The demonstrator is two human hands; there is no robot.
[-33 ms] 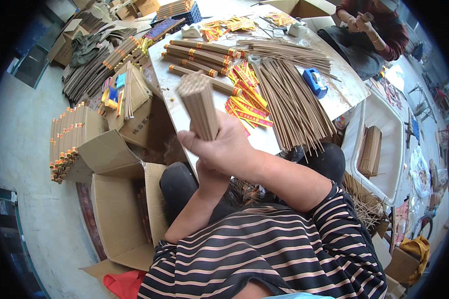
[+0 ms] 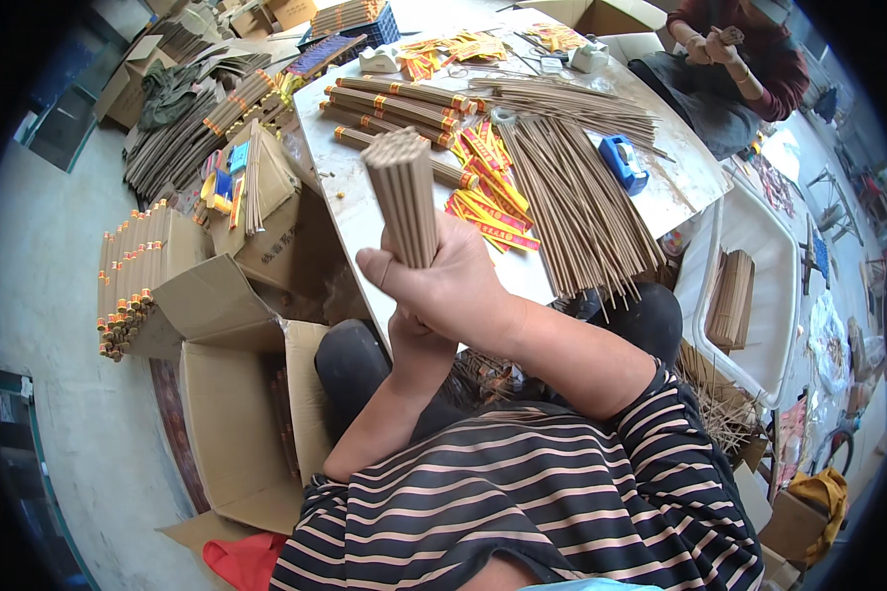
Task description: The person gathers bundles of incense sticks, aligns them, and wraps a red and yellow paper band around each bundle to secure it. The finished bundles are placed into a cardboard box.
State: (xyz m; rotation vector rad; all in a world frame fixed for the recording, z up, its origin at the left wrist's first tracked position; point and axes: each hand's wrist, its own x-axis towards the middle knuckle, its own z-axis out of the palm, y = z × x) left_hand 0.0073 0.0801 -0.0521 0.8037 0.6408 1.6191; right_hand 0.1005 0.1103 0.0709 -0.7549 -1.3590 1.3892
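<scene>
My right hand (image 2: 453,291) is wrapped round an upright bundle of brown incense sticks (image 2: 404,202), thumb to the left, the even stick tops showing above the fist. Directly beneath it, my left hand (image 2: 416,333) is closed at the bundle's lower part; most of its fingers and the lower stick ends are hidden. Beyond the hands, on the white table (image 2: 695,182), lie finished bundles (image 2: 394,123) with red and yellow bands. Next to them are loose red and yellow paper strips (image 2: 493,212) and a wide spread of loose incense sticks (image 2: 581,212).
A blue tape dispenser (image 2: 623,164) stands right of the loose sticks. An open cardboard box (image 2: 241,424) is at my left, beyond it stacked banded bundles (image 2: 128,281). At right is a white tub (image 2: 774,325) with sticks. Across the table another person's hands (image 2: 716,47) hold a bundle.
The bundle in my hands has shifted slightly to the right and stands a little straighter, its top now sharper. My right hand has moved slightly with it.
</scene>
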